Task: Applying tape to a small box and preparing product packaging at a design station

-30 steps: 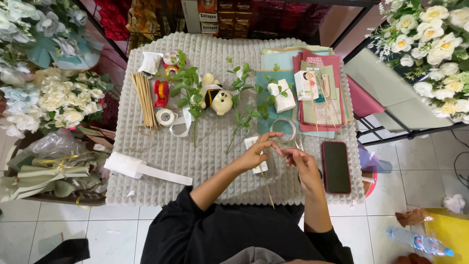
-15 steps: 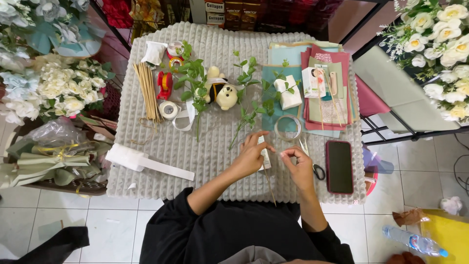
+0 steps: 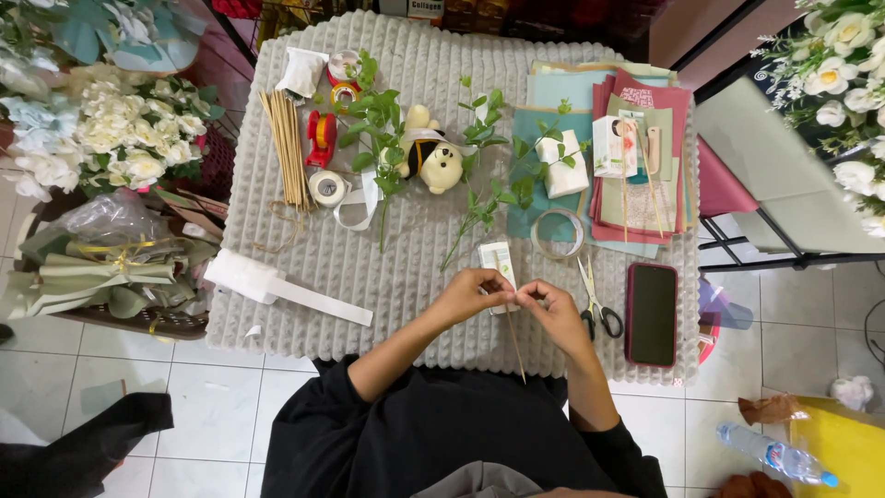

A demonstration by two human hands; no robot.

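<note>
My left hand (image 3: 472,293) and my right hand (image 3: 551,312) meet over the near part of the grey ribbed table cover (image 3: 304,249). Both pinch a thin wooden stick (image 3: 513,341) that slants down toward me. A small white card (image 3: 497,259) lies just beyond my fingertips. Scissors (image 3: 595,300) rest right of my right hand, and a clear tape roll (image 3: 557,233) sits beyond them. A dark phone in a red case (image 3: 653,314) lies farther right.
A bundle of wooden sticks (image 3: 288,148), leafy green stems (image 3: 383,124), a small plush bear (image 3: 433,157) and stacked coloured paper sheets (image 3: 636,157) cover the far side. White flowers (image 3: 111,148) stand left, more (image 3: 848,74) at right. A water bottle (image 3: 774,454) lies on the floor.
My hands have come closer together and nearer to me, now pinching the thin stick between them. The view has shifted slightly.
</note>
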